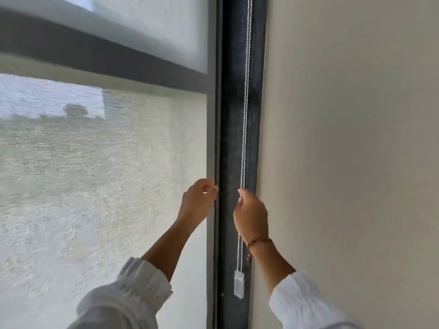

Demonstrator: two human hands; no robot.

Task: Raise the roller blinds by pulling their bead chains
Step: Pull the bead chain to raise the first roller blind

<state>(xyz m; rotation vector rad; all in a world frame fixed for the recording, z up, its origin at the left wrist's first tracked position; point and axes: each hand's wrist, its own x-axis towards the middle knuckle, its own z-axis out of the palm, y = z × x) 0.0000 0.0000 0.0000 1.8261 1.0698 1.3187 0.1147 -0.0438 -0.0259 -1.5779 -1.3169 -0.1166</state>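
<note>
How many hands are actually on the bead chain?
1. The right hand pinches the bead chain beside the wall. The left hand is off it, at the blind's edge by the dark frame.

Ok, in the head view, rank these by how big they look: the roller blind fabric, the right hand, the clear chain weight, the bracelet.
1. Roller blind fabric, by far the largest.
2. Right hand, closed on the bead chain.
3. Clear chain weight.
4. Bracelet, though it looks close to the weight, so that order is unsure.
</note>
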